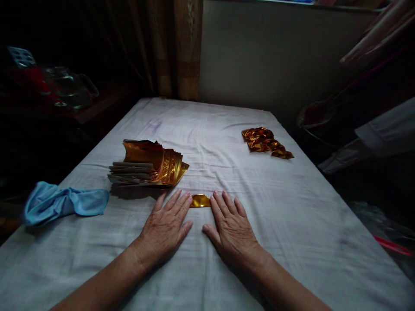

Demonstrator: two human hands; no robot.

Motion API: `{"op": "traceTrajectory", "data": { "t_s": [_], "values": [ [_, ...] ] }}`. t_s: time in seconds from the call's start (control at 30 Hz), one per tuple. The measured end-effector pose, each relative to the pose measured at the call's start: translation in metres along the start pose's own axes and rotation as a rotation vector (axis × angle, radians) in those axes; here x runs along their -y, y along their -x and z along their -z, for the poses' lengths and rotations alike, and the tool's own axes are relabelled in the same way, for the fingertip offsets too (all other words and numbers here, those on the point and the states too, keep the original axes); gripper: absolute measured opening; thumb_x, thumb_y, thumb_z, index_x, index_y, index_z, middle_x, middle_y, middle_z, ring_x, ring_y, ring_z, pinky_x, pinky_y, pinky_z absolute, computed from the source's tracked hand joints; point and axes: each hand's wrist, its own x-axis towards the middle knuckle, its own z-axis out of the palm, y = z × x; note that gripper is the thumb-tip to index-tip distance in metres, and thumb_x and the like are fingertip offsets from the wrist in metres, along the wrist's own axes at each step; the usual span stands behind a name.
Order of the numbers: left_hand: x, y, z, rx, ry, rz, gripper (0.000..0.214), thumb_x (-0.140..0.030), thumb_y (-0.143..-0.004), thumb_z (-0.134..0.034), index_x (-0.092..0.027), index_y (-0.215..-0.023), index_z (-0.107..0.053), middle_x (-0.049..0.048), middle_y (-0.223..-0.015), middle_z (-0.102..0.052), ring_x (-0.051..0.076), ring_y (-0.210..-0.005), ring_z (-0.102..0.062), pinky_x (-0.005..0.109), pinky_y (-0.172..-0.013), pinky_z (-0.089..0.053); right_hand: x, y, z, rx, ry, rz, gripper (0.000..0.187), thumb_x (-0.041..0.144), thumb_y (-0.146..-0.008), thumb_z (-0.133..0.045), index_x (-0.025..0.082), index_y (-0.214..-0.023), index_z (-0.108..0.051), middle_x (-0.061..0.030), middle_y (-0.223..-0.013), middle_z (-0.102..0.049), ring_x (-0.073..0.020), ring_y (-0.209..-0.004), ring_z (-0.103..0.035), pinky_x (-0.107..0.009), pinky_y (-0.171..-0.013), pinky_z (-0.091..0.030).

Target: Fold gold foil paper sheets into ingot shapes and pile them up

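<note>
A small folded piece of gold foil paper (pixel 201 201) lies flat on the cloth-covered table. My left hand (pixel 167 226) rests palm down with fingers stretched, its fingertips over the left end of the piece. On the right end press the fingertips of my right hand (pixel 231 222), also flat and stretched out. The middle of the gold strip shows between the hands; its ends are hidden under the fingers. Just beyond my left hand lies a curved stack of gold foil paper sheets (pixel 171 166), grey on the reverse.
Several folded gold foil pieces (pixel 264 142) lie in a pile at the back right of the white tablecloth (pixel 207 134). A crumpled blue cloth (pixel 66 203) is at the left edge. A glass jug (pixel 69 88) stands on dark furniture at far left. A curtain (pixel 186 52) hangs behind.
</note>
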Motion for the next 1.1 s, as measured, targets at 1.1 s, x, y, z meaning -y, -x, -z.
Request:
{"op": "traceTrajectory", "data": {
  "t_s": [1.1],
  "values": [
    [-0.015,-0.016,-0.005,0.095,0.054,-0.060,0.059,-0.052,-0.103,-0.030,-0.019,-0.150,-0.042,0.0067,-0.154,-0.046,0.024,-0.144,-0.039,0.047,-0.123,-0.014,0.002,-0.015,0.009,0.157,-0.023,-0.070,0.067,0.051,-0.097,-0.046,0.017,-0.154,-0.036,-0.0115,-0.162,-0.025,-0.0334,-0.150,-0.021,-0.057,-0.119,-0.017]
  ]
}}
